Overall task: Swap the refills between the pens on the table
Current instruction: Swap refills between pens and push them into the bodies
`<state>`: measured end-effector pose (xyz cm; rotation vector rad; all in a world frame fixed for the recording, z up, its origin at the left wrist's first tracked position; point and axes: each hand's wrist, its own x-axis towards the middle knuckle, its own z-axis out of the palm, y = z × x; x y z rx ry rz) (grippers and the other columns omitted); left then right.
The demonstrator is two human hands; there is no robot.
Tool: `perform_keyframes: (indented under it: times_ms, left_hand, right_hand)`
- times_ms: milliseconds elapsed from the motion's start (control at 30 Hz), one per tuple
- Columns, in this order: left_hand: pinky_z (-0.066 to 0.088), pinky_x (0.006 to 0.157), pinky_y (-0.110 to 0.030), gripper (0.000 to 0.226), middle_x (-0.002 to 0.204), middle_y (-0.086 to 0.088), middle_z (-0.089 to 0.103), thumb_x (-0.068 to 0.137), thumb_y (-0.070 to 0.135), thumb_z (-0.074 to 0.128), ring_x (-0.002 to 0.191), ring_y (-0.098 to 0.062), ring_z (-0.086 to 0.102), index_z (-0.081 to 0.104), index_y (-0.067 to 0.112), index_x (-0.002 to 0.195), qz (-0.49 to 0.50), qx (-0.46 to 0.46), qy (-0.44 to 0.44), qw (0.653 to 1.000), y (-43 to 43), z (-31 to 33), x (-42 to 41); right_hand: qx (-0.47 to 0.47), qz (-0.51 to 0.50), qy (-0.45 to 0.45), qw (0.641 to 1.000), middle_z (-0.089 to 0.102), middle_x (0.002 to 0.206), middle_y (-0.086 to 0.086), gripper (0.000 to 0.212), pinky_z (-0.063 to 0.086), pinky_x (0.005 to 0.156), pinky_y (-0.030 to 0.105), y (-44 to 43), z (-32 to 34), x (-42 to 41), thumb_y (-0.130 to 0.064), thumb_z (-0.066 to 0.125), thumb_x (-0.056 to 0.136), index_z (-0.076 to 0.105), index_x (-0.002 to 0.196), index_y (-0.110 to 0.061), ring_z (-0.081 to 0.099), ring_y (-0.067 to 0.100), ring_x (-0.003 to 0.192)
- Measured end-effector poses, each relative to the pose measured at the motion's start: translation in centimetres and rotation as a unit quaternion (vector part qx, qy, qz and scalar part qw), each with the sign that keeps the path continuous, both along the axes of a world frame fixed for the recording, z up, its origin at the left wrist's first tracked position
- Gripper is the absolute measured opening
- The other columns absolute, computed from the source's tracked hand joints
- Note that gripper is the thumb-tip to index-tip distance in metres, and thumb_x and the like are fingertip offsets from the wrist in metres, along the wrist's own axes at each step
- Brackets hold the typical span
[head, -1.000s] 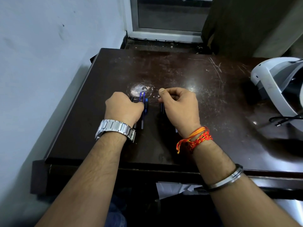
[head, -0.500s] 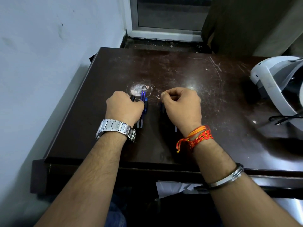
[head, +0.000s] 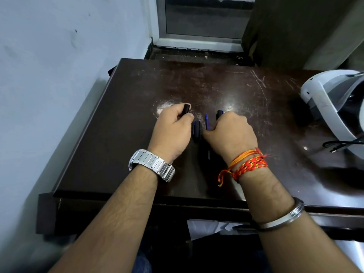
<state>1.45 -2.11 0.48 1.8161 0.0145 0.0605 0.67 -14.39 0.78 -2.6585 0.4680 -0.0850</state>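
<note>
Fig., L to R. Left grip (head: pixel 173 131): fingers curled round a black pen barrel (head: pixel 186 109), tip poking out past the thumb. Lying on the table (head: pixel 126 134) btwn the hands: blue-black pen section (head: pixel 196 131) & thin blue refill (head: pixel 206 123). Right grip (head: pixel 232 133): clamped on a dark barrel (head: pixel 219 113). I judge all parts light, stiff, smooth plastic, apt to roll or slip. The refill is slender and prob. flexes, so I'd pinch it mid-shaft. Table: glossy dark wood, scratched. White headset (head: pixel 331 107) far right.
</note>
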Motion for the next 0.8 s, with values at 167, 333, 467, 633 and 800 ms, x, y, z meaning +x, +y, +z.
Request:
perform_keyframes:
  times_ms: [167, 333, 467, 633, 800]
  left_hand:
    - [0.059, 0.061, -0.029, 0.024, 0.053, 0.017, 0.062, 0.087, 0.008, 0.066, 0.051, 0.000, 0.060, 0.069, 0.030, 0.077, 0.018, -0.061, 0.014, 0.998, 0.2, -0.3, 0.0]
    - [0.062, 0.070, -0.040, 0.014, 0.070, 0.008, 0.070, 0.081, 0.013, 0.074, 0.060, -0.010, 0.068, 0.073, 0.027, 0.083, 0.042, -0.037, 0.002, 0.998, 0.4, -0.4, -0.1]
    - [0.058, 0.072, -0.028, 0.014, 0.076, 0.010, 0.072, 0.076, 0.021, 0.079, 0.069, -0.006, 0.068, 0.075, 0.029, 0.086, 0.051, 0.020, -0.016, 0.998, 0.5, -0.5, -0.1]
    - [0.055, 0.066, -0.022, 0.011, 0.068, 0.012, 0.073, 0.072, 0.019, 0.080, 0.066, -0.003, 0.069, 0.076, 0.028, 0.078, -0.017, 0.048, 0.007, 0.999, 0.2, -0.3, -0.6]
    - [0.052, 0.061, -0.020, 0.009, 0.067, 0.010, 0.074, 0.073, 0.020, 0.080, 0.063, -0.005, 0.069, 0.076, 0.027, 0.077, -0.049, 0.052, 0.024, 0.997, 0.0, -0.4, -0.8]
  right_hand:
    - [-0.013, 0.009, -0.004, 1.000, 0.029, 0.064, 0.000, 0.049, 0.041, 0.065, 0.034, 0.4, 0.0, -0.2, -0.032, 0.068, 0.082, 0.025, 0.062, -0.020, 0.066, 0.042, 0.088]
    - [-0.020, 0.013, -0.027, 0.999, 0.035, 0.063, 0.002, 0.038, 0.040, 0.062, 0.034, 0.9, -0.2, -0.1, -0.034, 0.063, 0.081, 0.035, 0.062, -0.017, 0.049, 0.032, 0.069]
    - [0.042, -0.022, -0.144, 0.988, 0.055, 0.058, 0.002, 0.030, 0.045, 0.059, 0.031, 0.4, 0.4, 0.1, -0.036, 0.059, 0.077, 0.061, 0.062, -0.010, 0.058, 0.030, 0.063]
    - [0.332, -0.058, -0.269, 0.902, 0.070, 0.061, 0.001, 0.009, 0.055, 0.055, 0.029, -0.3, 1.4, 0.3, -0.019, 0.068, 0.081, 0.071, 0.073, -0.016, 0.066, 0.011, 0.052]
    - [0.451, -0.037, -0.378, 0.807, 0.069, 0.067, 0.004, 0.003, 0.056, 0.052, 0.025, -0.4, 1.6, 0.4, -0.007, 0.072, 0.088, 0.069, 0.089, -0.007, 0.067, 0.014, 0.054]
